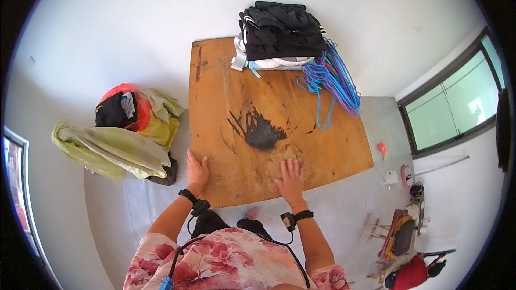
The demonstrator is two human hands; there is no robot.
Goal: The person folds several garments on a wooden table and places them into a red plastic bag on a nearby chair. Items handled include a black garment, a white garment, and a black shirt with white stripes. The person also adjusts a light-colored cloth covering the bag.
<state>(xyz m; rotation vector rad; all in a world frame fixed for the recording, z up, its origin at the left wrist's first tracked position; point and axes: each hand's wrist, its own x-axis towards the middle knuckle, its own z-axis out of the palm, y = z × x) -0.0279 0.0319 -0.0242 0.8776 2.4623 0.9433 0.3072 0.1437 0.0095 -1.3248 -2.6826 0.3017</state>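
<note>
Before me is a wooden table (225,100) with a black scorch-like stain (264,132) near its middle. My left hand (197,171) rests at the table's left edge, thumb apart from the fingers, holding nothing. Palm down over the near part of the tabletop is my right hand (291,179), its fingers spread and nothing in them. At the far side lies a stack of folded black clothes (282,34) on top of white and light-blue items. Blue and purple clothes hangers (332,78) are heaped to the right of that stack, one hook pointing towards me.
Left of the table, a yellow-green cloth (117,149), a red bag (143,114) and dark folded clothing (115,110) form a pile. Chairs bearing cushions and garments (399,235) stand at lower right. A small red item (382,151) lies on the grey floor. White walls border the table.
</note>
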